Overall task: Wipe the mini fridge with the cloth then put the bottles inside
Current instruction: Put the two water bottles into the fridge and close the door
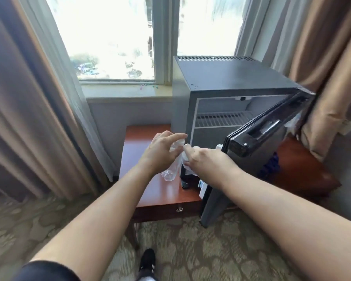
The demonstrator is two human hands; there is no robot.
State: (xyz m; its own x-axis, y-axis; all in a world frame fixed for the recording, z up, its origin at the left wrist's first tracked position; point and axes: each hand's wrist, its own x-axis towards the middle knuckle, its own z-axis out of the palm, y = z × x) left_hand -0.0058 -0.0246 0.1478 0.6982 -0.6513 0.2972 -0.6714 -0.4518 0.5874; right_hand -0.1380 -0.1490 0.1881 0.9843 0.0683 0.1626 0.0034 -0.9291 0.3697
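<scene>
Blurred, both hands meet: left hand point(160, 151) grips a clear bottle point(171, 169), right hand point(207, 159) perhaps a second, over the table point(142, 159) beside the open fridge point(221, 78).

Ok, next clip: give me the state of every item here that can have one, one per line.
mini fridge: open, shelf bare
fridge door: swung wide open
clear bottle: tilted, held by left hand
second bottle: gripped by right hand
table drawer: closed
curtains: drawn apart
</scene>
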